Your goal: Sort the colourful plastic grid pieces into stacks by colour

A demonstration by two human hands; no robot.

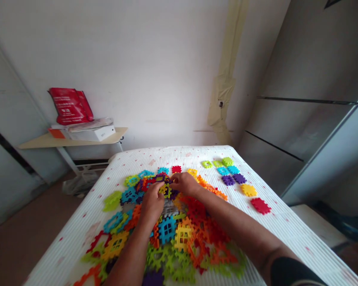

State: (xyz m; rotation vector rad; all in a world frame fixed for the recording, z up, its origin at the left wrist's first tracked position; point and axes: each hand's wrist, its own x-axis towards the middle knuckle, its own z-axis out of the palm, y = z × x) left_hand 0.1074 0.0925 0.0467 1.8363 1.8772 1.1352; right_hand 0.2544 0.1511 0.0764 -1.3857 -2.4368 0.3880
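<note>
A wide heap of colourful plastic interlocking tiles (167,229) lies on the white ribbed table cover (86,222). Over the heap's far part, my left hand (152,200) has thumb and fingers curled at the left edge of a yellow-green notched piece (166,191). My right hand (185,183) reaches in from the right, its fingers bent beside the same piece; whether they grip anything is too small to tell. Further right are separate tiles: green (227,161), blue (233,169), purple (240,178), yellow (249,190) and red (260,205).
Behind on the left, a small wooden side table (38,141) bears a white box (92,133) and a red bag (70,106). A grey cabinet (286,119) stands at the right. The white wall (155,79) rises behind the table.
</note>
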